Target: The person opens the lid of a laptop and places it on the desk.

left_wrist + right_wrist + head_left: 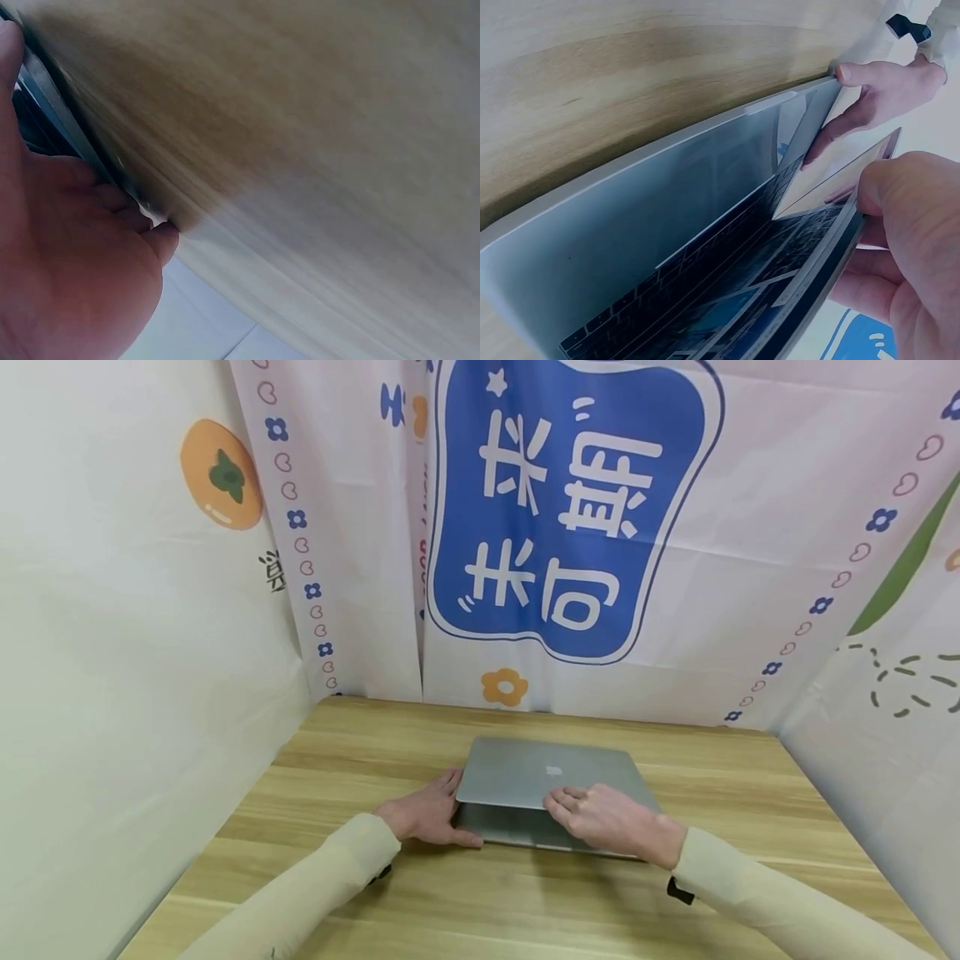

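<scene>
A silver laptop [510, 772] with a fruit logo lies on the wooden table, its lid [585, 762] partly raised over the base. My right hand [611, 821] pinches the lid's front edge, fingers on the outer face and thumb at the rim, as the right wrist view shows. Keyboard keys [604, 321] and the smooth palm rest [645, 217] show inside the gap. At the base's left side my left hand [427, 812] holds the front corner, thumb along the front and fingers along the side. In the left wrist view its fingers [161, 240] curl beside the laptop edge.
The wooden table [360, 893] extends around the laptop. Behind it hangs a printed cloth [675, 652] with a blue panel, and pale walls [135, 693] enclose both sides. Dark bands [681, 890] sit under both wrists.
</scene>
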Available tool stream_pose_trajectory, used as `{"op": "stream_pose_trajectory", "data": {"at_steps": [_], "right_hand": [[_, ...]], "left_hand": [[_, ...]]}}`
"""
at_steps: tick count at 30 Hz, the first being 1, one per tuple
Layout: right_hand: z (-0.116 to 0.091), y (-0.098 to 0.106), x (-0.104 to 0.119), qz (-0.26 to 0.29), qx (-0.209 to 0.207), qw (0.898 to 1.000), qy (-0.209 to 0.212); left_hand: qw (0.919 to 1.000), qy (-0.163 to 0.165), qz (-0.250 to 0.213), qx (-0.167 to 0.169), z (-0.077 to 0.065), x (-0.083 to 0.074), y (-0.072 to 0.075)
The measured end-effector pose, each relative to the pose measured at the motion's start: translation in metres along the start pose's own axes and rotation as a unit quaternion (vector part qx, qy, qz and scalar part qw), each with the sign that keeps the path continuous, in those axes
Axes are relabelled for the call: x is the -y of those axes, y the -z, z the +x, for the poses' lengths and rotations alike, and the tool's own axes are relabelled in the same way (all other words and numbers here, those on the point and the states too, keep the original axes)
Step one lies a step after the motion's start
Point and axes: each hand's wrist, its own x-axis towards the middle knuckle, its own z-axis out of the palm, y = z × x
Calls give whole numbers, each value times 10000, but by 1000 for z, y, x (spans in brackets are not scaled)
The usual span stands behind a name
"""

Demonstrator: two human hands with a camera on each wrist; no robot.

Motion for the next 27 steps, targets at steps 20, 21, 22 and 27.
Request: {"op": "stream_pose_trajectory", "data": {"at_steps": [20,21,22,27], "right_hand": [[0,0,-11,554,-634,9963,-156],[0,0,-12,581,-671,9959,-153],[0,0,-13,612,-694,9956,-146],[2,2,-20,792,-873,9930,-126]], "left_hand": [[9994,-86,343,31,-2,-4,1],[9992,-61,389,54,-2,-4,1],[9990,-51,449,67,-2,-4,2],[9967,-34,799,148,-1,-5,4]]}}
